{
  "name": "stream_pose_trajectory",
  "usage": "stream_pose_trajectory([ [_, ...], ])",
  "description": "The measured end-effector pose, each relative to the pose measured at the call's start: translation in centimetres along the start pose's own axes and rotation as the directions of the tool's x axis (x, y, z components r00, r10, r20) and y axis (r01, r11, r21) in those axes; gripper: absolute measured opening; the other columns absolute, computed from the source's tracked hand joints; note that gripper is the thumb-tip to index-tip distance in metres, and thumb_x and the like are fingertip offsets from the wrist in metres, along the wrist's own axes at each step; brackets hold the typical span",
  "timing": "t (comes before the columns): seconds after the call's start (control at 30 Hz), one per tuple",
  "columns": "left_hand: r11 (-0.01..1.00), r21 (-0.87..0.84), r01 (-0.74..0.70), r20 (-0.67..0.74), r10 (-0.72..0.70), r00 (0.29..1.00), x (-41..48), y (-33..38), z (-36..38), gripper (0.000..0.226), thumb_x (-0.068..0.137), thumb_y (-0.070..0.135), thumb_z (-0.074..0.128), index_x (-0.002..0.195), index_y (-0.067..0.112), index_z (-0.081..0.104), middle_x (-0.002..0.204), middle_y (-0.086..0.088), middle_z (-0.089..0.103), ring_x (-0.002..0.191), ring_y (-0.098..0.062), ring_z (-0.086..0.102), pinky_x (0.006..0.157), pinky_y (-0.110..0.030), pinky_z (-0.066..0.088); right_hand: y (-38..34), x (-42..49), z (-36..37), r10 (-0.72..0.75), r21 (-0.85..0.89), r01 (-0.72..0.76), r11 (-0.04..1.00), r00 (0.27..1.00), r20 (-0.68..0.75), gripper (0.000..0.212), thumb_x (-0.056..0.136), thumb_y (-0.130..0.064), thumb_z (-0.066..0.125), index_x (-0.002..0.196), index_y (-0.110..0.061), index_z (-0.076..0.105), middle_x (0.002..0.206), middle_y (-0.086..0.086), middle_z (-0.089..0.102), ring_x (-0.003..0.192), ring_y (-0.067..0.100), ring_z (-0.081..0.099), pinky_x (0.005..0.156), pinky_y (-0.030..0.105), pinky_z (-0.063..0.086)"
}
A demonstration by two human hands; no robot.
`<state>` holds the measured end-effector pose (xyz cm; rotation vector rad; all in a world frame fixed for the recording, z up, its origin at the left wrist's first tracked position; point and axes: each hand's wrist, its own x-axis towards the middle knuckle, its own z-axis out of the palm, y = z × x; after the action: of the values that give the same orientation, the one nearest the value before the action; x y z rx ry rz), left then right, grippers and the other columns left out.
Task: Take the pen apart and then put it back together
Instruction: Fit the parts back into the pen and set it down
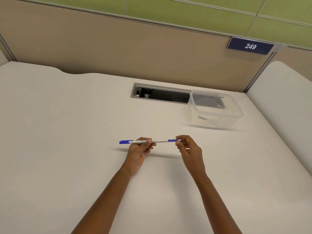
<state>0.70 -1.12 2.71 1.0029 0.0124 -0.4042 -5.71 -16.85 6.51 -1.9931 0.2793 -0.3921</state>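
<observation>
The slim white plastic pen (160,141) is held level in the air, just above the off-white desk (67,132), clear of the surface so that both ends can be worked. The left hand (138,151) grips the middle of the barrel, fingers and thumb curled round it; this anchors the body against pull or twist. The long blue cap (124,142) projects free to the left. The right hand (189,149) pinches the short blue end piece (172,140) between thumb and fingertips, a hold suited to pulling or unscrewing it. No gap shows at either joint, so the pen appears fully assembled. Whether disassembly is starting or reassembly is complete cannot be determined. A clear rectangular plastic container (216,114) stands well apart, at the rear right, by the right end of a dark cable recess (162,95).
</observation>
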Motion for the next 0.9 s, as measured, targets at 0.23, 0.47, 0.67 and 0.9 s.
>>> stream_pose_trajectory([
  [0.23,0.999,0.033,-0.005,-0.002,0.005,1.000,-0.10,-0.06,0.04,0.016,0.088,0.002,0.048,0.076,0.009,0.056,0.057,0.003,0.069,0.052,-0.003,0.056,0.059,-0.016,0.039,0.16,-0.14,0.22,0.024,0.000,-0.024,1.000,1.000,0.008,0.016,0.092,-0.018,0.048,0.080,-0.024,0.057,0.077,-0.006,0.060,0.075,0.016,0.057,0.065,0.019,0.044],
  [0.47,0.999,0.052,-0.014,0.000,0.014,1.000,-0.11,-0.09,0.10,0.017,0.088,0.002,0.049,0.074,0.009,0.056,0.057,0.004,0.068,0.052,-0.002,0.056,0.057,-0.013,0.040,0.40,-0.03,0.25,0.033,-0.006,-0.032,0.999,0.999,0.011,0.014,0.091,-0.019,0.050,0.081,-0.024,0.058,0.083,-0.003,0.062,0.080,0.020,0.058,0.062,0.009,0.041],
  [0.67,0.999,0.051,-0.020,-0.001,0.020,1.000,-0.09,-0.15,0.16,0.019,0.088,0.000,0.049,0.073,0.009,0.056,0.056,0.003,0.068,0.052,-0.002,0.056,0.059,-0.015,0.040,0.12,-0.03,0.37,0.047,0.008,-0.047,0.999,0.999,0.003,0.010,0.091,-0.021,0.050,0.083,-0.025,0.055,0.080,-0.008,0.061,0.080,0.020,0.059,0.060,0.007,0.040],
  [0.9,0.997,0.068,-0.028,0.009,0.027,1.000,-0.16,-0.20,0.15,0.018,0.087,-0.001,0.049,0.073,0.008,0.056,0.056,0.003,0.068,0.052,-0.003,0.056,0.059,-0.015,0.041,0.35,0.00,0.51,0.060,-0.038,-0.060,0.997,0.998,0.008,0.013,0.091,-0.021,0.050,0.081,-0.021,0.058,0.084,-0.001,0.062,0.082,0.021,0.057,0.062,0.012,0.039],
])
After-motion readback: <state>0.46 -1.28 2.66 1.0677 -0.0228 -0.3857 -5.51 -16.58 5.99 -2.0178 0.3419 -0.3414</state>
